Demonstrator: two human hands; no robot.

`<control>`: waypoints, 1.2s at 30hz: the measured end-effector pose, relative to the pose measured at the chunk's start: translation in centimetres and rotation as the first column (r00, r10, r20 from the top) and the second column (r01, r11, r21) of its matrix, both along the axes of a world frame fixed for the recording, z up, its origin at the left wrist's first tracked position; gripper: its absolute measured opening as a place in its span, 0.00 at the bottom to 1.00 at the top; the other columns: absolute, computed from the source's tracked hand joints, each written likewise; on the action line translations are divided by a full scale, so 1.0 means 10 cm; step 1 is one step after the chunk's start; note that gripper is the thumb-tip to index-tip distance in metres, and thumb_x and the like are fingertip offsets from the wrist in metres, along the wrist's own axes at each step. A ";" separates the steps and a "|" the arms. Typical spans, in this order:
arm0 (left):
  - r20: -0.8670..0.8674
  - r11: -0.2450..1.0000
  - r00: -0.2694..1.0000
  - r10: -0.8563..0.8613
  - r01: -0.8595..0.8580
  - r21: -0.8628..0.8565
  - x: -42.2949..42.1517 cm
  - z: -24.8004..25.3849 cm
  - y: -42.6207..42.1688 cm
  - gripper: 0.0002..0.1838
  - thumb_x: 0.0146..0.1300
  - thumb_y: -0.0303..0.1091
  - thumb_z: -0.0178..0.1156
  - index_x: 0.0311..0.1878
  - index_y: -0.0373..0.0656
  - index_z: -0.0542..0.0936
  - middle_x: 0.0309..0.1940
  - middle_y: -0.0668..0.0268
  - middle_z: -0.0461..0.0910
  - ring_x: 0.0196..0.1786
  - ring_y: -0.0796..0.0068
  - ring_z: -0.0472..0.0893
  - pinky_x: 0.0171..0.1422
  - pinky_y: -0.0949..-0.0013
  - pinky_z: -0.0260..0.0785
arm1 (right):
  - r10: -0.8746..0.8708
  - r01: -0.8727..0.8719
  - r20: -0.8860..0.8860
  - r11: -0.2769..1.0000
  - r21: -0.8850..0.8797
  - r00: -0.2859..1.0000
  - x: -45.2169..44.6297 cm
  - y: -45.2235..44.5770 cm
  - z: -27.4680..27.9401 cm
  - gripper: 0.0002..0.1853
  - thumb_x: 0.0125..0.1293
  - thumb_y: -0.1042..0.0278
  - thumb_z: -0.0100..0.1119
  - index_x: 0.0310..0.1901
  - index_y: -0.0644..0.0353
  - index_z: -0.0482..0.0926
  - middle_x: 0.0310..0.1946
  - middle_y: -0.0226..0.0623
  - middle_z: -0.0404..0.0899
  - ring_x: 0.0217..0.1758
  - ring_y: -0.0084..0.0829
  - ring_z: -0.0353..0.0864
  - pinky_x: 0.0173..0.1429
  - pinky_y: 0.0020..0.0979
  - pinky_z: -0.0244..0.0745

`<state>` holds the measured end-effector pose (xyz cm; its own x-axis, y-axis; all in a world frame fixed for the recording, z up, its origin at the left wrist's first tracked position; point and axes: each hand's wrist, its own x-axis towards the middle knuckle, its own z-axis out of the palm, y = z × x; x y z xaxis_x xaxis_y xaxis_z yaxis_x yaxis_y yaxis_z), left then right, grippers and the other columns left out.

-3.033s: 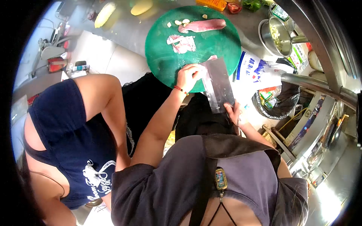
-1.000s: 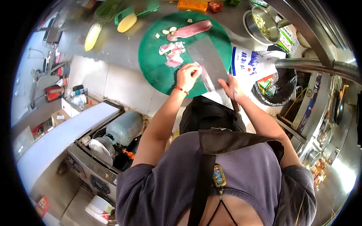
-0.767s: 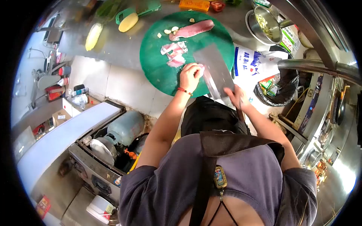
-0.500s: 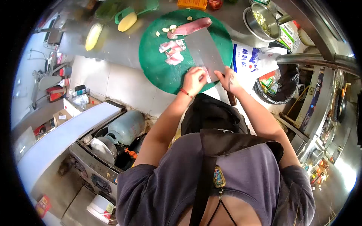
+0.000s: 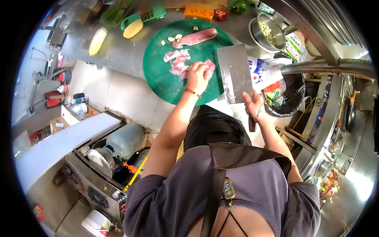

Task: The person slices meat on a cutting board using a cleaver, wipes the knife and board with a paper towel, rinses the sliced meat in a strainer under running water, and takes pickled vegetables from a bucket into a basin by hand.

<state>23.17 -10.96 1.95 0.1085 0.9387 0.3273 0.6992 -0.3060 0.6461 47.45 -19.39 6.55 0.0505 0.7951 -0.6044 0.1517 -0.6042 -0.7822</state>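
Observation:
On the round green cutting board [image 5: 158, 83] my left hand [image 5: 198, 77] is closed on a piece of pink meat [image 5: 210, 69], beside thin meat slices [image 5: 178, 57]. My right hand [image 5: 254, 106] grips a wide cleaver [image 5: 236, 71], its blade over the board's right edge and apart from the meat. A longer strip of meat [image 5: 199, 37] lies near the top of the board. Garlic pieces [image 5: 171, 39] are at its left end.
A peeled potato [image 5: 133, 29], a pale long vegetable [image 5: 98, 41], an orange box [image 5: 199, 13] and a cut tomato [image 5: 222, 15] lie on the metal counter. Right of the board are a pot [image 5: 269, 31], a white-and-blue bag [image 5: 264, 73] and a lined bin [image 5: 290, 106].
The cleaver has moved right, off the middle of the board. My left hand has shifted left and up with a meat piece, close to the slices. The person seen earlier at the left is gone.

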 end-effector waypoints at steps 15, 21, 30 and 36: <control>-0.022 0.998 0.999 -0.037 0.036 -0.048 -0.04 -0.19 0.04 0.05 0.49 0.24 0.59 0.31 0.41 0.78 0.36 0.60 0.80 0.41 0.56 0.77 0.48 0.60 0.69 | 0.309 -0.394 0.426 0.911 0.126 0.850 0.07 -0.07 -0.13 0.18 0.64 0.60 0.58 0.41 0.71 0.74 0.30 0.56 0.80 0.35 0.52 0.81 0.38 0.40 0.75; 0.040 0.996 0.998 -0.056 0.058 -0.065 -0.04 -0.18 0.05 0.05 0.49 0.23 0.60 0.30 0.42 0.78 0.35 0.61 0.81 0.40 0.57 0.78 0.46 0.60 0.70 | 0.239 -0.410 0.477 0.864 0.293 0.846 -0.15 0.12 -0.40 0.18 0.64 0.59 0.57 0.40 0.71 0.71 0.26 0.57 0.79 0.33 0.55 0.81 0.36 0.43 0.75; 0.074 0.999 0.996 -0.042 0.043 -0.002 -0.05 -0.22 0.03 0.01 0.50 0.25 0.60 0.27 0.41 0.78 0.32 0.64 0.81 0.38 0.59 0.79 0.46 0.63 0.71 | 0.338 -0.379 0.315 0.922 0.078 0.887 -0.20 0.07 -0.39 0.22 0.67 0.57 0.53 0.52 0.70 0.71 0.39 0.59 0.79 0.45 0.52 0.81 0.48 0.42 0.74; 0.127 1.000 0.992 -0.013 0.016 -0.018 -0.03 -0.23 -0.04 0.02 0.50 0.24 0.62 0.28 0.41 0.79 0.32 0.63 0.81 0.38 0.61 0.80 0.44 0.64 0.71 | 0.287 -0.349 0.302 0.920 0.179 0.909 -0.37 0.21 -0.50 0.20 0.67 0.57 0.54 0.46 0.71 0.71 0.35 0.58 0.79 0.40 0.54 0.81 0.45 0.42 0.75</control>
<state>22.84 -11.35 -0.37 0.0806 0.9433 0.3219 0.6068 -0.3027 0.7350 43.75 -17.33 1.57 -0.0954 0.9077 -0.4086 0.5259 -0.3026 -0.7949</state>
